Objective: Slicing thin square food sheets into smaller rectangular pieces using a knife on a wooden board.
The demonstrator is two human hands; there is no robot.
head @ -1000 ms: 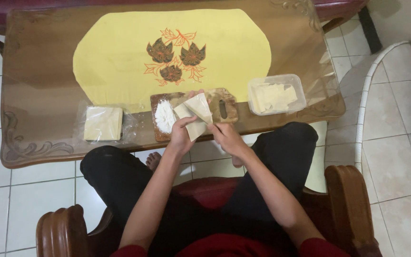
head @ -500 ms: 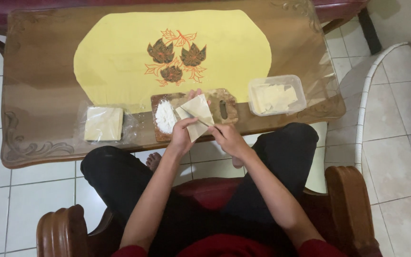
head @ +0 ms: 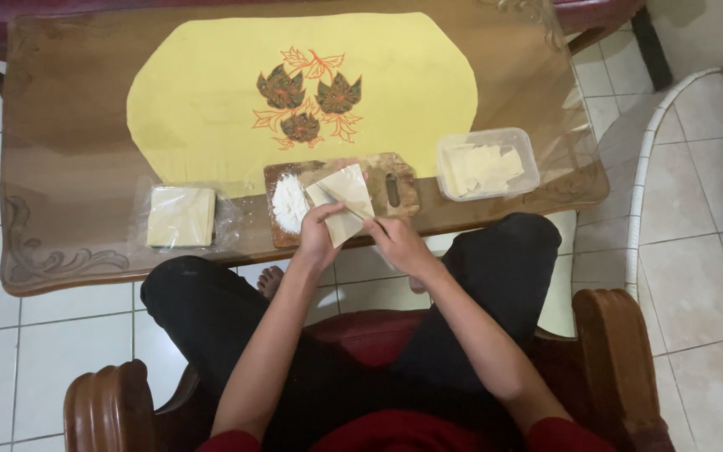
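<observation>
Centrally in the frame, a pale folded pastry wrapper (head: pixel 343 203) is held over the near edge of a wooden cutting board (head: pixel 382 172). The left hand (head: pixel 320 238) is curled around the wrapper's lower left side, fingers closed on it. The right hand (head: pixel 397 244) is placed just to the right, its fingertips pinching the wrapper's lower right edge. A small heap of white flour (head: pixel 289 203) is seen on the board's left part, just beside the wrapper. The board is set on a glass-topped wooden table (head: pixel 60 125), below a yellow mat with a leaf pattern (head: pixel 211 92). At the left of the frame, a stack of square wrappers in clear plastic (head: pixel 181 217) is laid on the table, well apart from the hands. To the right, a clear plastic container (head: pixel 487 163) holding pale pieces is placed near the board.
</observation>
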